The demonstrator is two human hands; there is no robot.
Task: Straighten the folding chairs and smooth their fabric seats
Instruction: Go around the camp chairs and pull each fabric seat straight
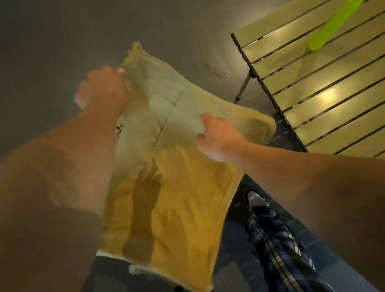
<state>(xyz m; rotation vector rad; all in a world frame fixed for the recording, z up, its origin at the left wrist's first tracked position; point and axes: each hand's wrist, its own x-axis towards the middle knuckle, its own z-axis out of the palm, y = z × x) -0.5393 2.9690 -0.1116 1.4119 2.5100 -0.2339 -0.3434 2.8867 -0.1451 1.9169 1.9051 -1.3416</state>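
Dim grey floor, slatted table at right. Folding chair between the arms: left hand grasps its top corner, right hand presses flat, fingers relaxed. Seat mostly smooth; backrest wrinkled, other chairs unseen.

Slatted table at right, bright green bottle lying on its slats.

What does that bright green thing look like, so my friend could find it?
Look right, at the slatted table with pale yellow boards. Near its far end lies the green thing, long and narrow, slanting across several slats. It is the only thing on the table, and glowing neon lime.
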